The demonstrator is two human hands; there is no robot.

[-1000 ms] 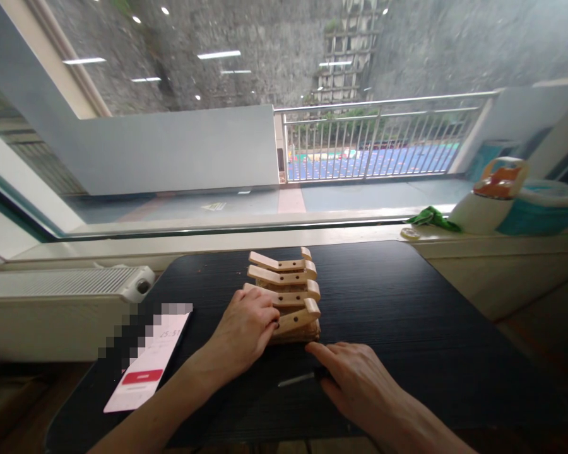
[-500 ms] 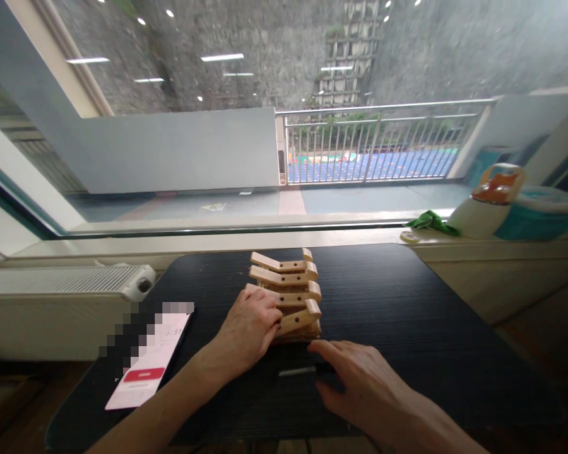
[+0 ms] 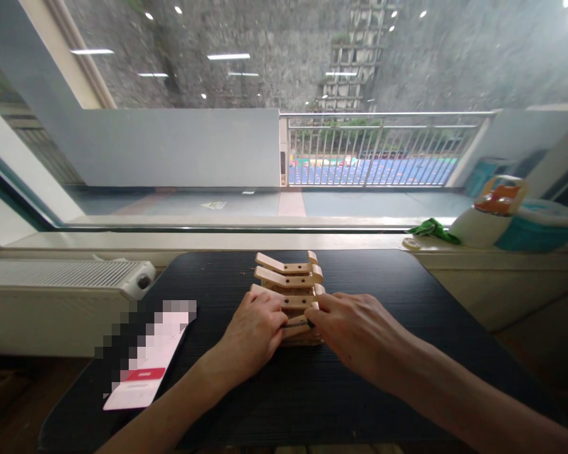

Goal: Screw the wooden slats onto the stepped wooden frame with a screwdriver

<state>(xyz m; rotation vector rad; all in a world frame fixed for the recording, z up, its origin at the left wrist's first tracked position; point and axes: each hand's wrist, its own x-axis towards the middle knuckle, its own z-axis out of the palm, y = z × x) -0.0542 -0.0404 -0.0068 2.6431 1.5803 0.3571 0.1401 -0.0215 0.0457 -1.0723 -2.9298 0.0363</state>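
Several pale wooden hooks (image 3: 296, 268), each with an angled arm, a curved end and two dark holes, lie side by side on a rough brown base (image 3: 303, 340). My left hand (image 3: 260, 321) is curled over the left ends of the nearer hooks, its fingertips hidden against the nearest wooden hook (image 3: 293, 329). From the right, my right hand (image 3: 345, 321) grips a black-handled tool with a slim metal shaft (image 3: 296, 325). That shaft lies across the nearest hook and points toward my left fingers. The tool's tip is hidden, and its exact kind cannot be made out.
The dark table (image 3: 378, 378) stands against a white windowsill (image 3: 218, 239). A phone with a pink screen (image 3: 142, 384) lies at the left. On the sill are a green cloth (image 3: 433, 230), a white container (image 3: 480, 221) and a teal basin (image 3: 539, 230). A radiator (image 3: 61, 296) is at the left.
My right hand has moved up and away from me, bringing the tool from the table's near side onto the nearest hook. My left hand stays on the hooks.
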